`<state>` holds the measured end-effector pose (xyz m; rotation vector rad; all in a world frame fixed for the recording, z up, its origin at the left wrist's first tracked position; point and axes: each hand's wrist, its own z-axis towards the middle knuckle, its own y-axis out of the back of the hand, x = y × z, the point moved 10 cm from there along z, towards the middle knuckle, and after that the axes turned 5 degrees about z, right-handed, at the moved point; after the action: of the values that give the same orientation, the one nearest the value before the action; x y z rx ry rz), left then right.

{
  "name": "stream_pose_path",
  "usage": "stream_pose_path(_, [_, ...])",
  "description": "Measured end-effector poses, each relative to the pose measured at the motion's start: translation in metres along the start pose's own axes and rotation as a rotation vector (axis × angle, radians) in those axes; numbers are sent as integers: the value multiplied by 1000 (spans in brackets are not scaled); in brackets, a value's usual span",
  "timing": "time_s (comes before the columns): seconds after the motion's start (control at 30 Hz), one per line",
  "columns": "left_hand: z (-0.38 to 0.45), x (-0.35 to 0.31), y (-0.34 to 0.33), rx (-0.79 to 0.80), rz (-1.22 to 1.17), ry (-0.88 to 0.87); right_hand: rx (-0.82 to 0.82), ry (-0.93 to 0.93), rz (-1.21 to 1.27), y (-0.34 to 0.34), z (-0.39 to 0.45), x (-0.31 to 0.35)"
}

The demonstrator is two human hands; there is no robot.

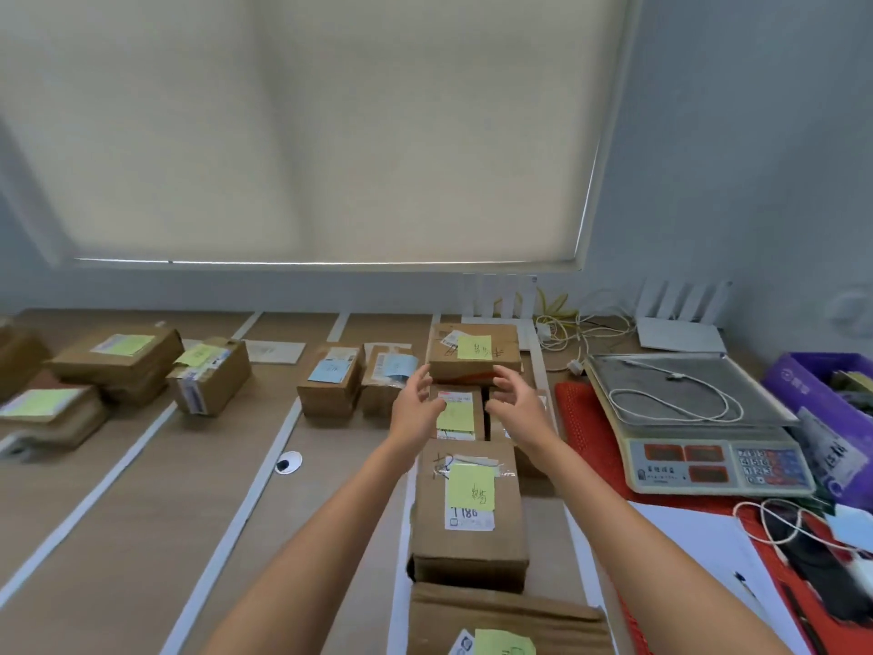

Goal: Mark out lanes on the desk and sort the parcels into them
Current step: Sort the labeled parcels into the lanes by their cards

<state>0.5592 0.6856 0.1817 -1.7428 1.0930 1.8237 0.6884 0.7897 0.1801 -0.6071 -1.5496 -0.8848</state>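
Reaching forward, both sets of fingers (422, 374) are spread open and hold nothing; the left hand (415, 408) and right hand (517, 404) flank the top parcel (474, 353) in the rightmost taped lane of the worktop (141, 512). Stacked on others, it could slide off if nudged unevenly.

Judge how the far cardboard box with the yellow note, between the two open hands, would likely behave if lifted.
The far box looks stiff: flat faces, square corners. It sits atop other parcels, so a push might slide it off. The left hand and right hand flank it, open, suggesting a two-handed lift.
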Motion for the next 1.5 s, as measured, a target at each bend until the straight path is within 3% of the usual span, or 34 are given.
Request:
stream_pose_path(0.2, [2,12,87,-16,-15,-40,-12,40,3,-83,-22,32])
stream_pose_path(0.43, [-5,26,169,122,23,-76,-118,27,46,-180,-47,60])
stream_pose_path(0.7, [-10,38,245,152,50,-101,-160,10,24,-254,-71,79])
stream_pose_path(1.2, [4,53,354,75,78,-170,-99,71,2,-361,-49,102])
stream_pose_path(1.5, [29,109,503,43,142,-194,-92,52,7,-506,-37,101])
